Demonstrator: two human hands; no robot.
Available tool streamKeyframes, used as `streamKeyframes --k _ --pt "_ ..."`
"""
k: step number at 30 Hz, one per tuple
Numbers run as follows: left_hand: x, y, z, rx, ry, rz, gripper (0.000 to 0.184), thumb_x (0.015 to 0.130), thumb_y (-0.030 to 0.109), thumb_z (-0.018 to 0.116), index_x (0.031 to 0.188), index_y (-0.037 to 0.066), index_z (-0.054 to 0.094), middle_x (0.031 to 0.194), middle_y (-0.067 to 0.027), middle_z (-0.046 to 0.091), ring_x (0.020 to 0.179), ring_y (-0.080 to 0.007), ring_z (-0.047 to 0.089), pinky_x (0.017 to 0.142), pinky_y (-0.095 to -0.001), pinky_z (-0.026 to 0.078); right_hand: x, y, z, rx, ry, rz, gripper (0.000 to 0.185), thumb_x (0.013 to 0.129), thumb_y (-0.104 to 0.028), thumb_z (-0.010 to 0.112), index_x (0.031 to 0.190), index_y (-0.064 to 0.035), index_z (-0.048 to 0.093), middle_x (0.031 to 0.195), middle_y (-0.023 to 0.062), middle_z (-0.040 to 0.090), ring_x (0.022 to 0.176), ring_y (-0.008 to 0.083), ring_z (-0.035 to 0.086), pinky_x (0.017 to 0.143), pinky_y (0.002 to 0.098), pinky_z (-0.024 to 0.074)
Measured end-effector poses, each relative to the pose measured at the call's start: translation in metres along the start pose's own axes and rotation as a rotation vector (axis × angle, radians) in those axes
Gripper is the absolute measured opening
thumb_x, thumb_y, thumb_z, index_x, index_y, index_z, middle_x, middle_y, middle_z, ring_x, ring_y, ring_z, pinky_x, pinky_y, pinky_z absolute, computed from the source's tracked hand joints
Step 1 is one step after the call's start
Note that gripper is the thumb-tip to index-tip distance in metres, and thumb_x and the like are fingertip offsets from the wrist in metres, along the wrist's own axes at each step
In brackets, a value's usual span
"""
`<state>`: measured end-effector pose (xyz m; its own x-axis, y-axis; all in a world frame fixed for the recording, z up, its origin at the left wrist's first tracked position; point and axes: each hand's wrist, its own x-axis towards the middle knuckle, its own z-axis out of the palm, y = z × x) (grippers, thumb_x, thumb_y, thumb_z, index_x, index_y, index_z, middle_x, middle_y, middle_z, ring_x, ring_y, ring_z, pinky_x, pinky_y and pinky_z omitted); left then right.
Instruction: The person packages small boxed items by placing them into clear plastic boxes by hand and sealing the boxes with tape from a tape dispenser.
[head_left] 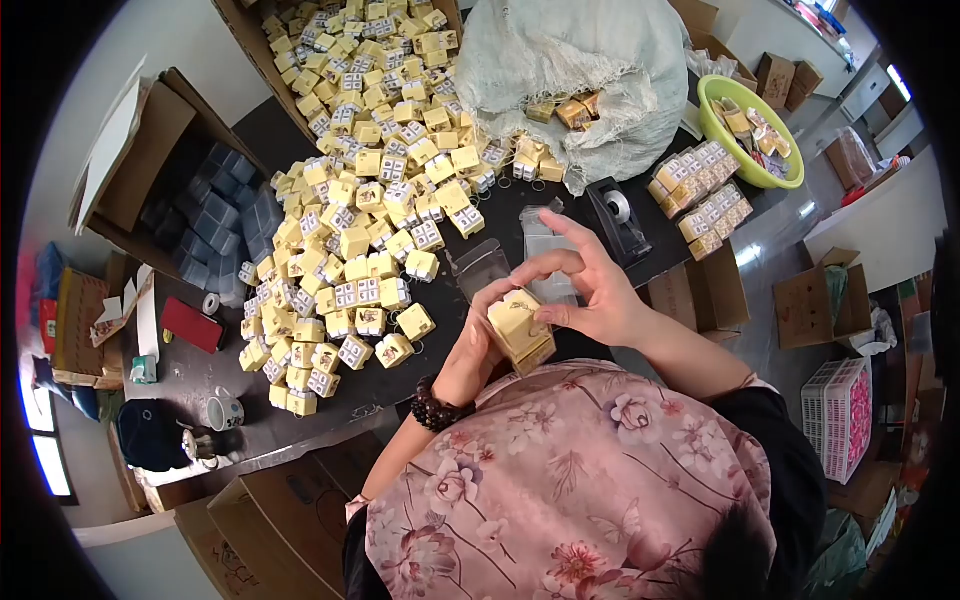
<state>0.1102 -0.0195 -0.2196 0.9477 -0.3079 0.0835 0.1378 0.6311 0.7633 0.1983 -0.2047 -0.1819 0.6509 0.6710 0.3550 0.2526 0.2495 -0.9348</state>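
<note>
My left hand (478, 345), with a dark bead bracelet at its wrist, is closed around a small yellow block (517, 322) with a printed picture on its face. Beneath that block a golden-yellow side shows; I cannot tell if it is a second piece. My right hand (598, 290) meets the block from the other side, thumb on its edge and index finger at its top corner, other fingers raised. Just beyond the hands are a clear plastic case (545, 240) and a clear lid-like piece (482, 268). A large heap of yellow block keychains (375, 240) spreads to the left.
A black tape dispenser (617, 222) stands right of the clear case. Behind it are packed rows of blocks (700, 185), a green basin (790, 180) and a woven sack (570, 80). A carton (140, 150) of clear cases, red notebook (192, 325) and mug (224, 409) sit left.
</note>
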Motion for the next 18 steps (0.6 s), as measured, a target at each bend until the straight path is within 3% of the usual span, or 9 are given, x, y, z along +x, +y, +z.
streamKeyframes --k 1,2,4,5,7,11,13,15,18 --pt "0.002 -0.002 0.009 0.005 0.094 -0.021 0.068 0.092 0.059 0.042 0.136 0.008 0.035 0.127 -0.0079 0.048 0.118 -0.0209 0.05 0.101 -0.0386 0.042 -0.004 0.006 0.004 0.002 0.0 0.002 0.088 0.082 -0.005 0.072 0.149 -0.0069 0.015 0.111 0.0091 0.063 0.111 0.0198 0.056 0.102 0.0376 0.0369" --pt "0.002 -0.002 0.008 0.005 0.096 -0.022 0.068 0.092 0.059 0.042 0.136 0.008 0.035 0.127 -0.0079 0.048 0.118 -0.0209 0.05 0.101 -0.0386 0.042 -0.007 0.011 0.008 0.007 0.004 -0.028 0.088 0.083 -0.006 0.072 0.149 -0.0068 0.014 0.109 0.0089 0.065 0.112 0.0203 0.055 0.102 0.0376 0.0365" --pt "0.004 -0.001 0.004 -0.053 0.156 -0.168 0.06 0.09 0.049 0.044 0.133 0.007 0.04 0.122 -0.0095 0.052 0.115 -0.0219 0.053 0.099 -0.0392 0.043 -0.013 0.014 0.012 0.014 0.0 -0.056 0.088 0.083 -0.006 0.072 0.149 -0.0067 0.014 0.107 0.0087 0.066 0.113 0.0208 0.055 0.103 0.0375 0.036" --pt "0.003 0.001 0.002 -0.038 0.145 -0.21 0.055 0.086 0.04 0.044 0.129 0.006 0.044 0.119 -0.0108 0.054 0.113 -0.0228 0.055 0.097 -0.0393 0.043 -0.015 0.014 0.013 -0.166 -0.007 -0.082 0.087 0.083 -0.006 0.072 0.148 -0.0063 0.014 0.104 0.0083 0.067 0.115 0.0212 0.054 0.103 0.0381 0.0359" --pt "0.004 -0.01 -0.01 -0.098 0.114 -0.228 0.057 0.083 0.038 0.045 0.13 0.005 0.044 0.119 -0.011 0.054 0.113 -0.0227 0.054 0.097 -0.0393 0.043 -0.015 0.017 0.014 -0.342 -0.018 -0.11 0.086 0.083 -0.005 0.072 0.148 -0.0059 0.015 0.1 0.0079 0.067 0.116 0.0216 0.054 0.103 0.0386 0.0358" --pt "0.003 -0.017 -0.012 -0.332 0.146 -0.349 0.063 0.082 0.039 0.05 0.134 0.004 0.04 0.121 -0.0111 0.053 0.113 -0.0234 0.055 0.098 -0.039 0.043 -0.015 0.022 0.023 0.092 -0.006 0.013 0.079 0.087 -0.001 0.066 0.146 -0.008 0.015 0.099 0.0071 0.063 0.116 0.0217 0.056 0.094 0.0328 0.043" --pt "0.002 -0.009 0.004 -0.328 0.153 -0.277 0.067 0.082 0.038 0.055 0.136 0.004 0.037 0.123 -0.011 0.052 0.113 -0.0234 0.054 0.099 -0.0393 0.043 -0.017 0.028 0.022 0.311 0.026 0.061 0.078 0.088 -0.001 0.065 0.146 -0.0097 0.014 0.097 0.0071 0.061 0.116 0.0218 0.056 0.09 0.0312 0.0456" --pt "0.001 -0.005 0.007 -0.323 0.159 -0.208 0.071 0.082 0.038 0.06 0.138 0.004 0.034 0.125 -0.0109 0.051 0.114 -0.0235 0.054 0.099 -0.0397 0.043 -0.019 0.038 0.015 0.09 0.046 -0.064 0.087 0.087 0.001 0.064 0.148 -0.0143 0.004 0.101 0.0111 0.06 0.112 0.0251 0.058 0.102 0.042 0.0412" --pt "-0.002 -0.002 0.003 -0.075 0.047 -0.157 0.07 0.083 0.027 0.066 0.139 0.005 0.03 0.128 -0.0109 0.049 0.117 -0.0224 0.052 0.1 -0.0393 0.042 -0.024 0.038 0.019 0.048 0.138 -0.103 0.087 0.088 0.003 0.062 0.147 -0.0144 0.0 0.102 0.0129 0.059 0.107 0.025 0.061 0.099 0.0413 0.0442"
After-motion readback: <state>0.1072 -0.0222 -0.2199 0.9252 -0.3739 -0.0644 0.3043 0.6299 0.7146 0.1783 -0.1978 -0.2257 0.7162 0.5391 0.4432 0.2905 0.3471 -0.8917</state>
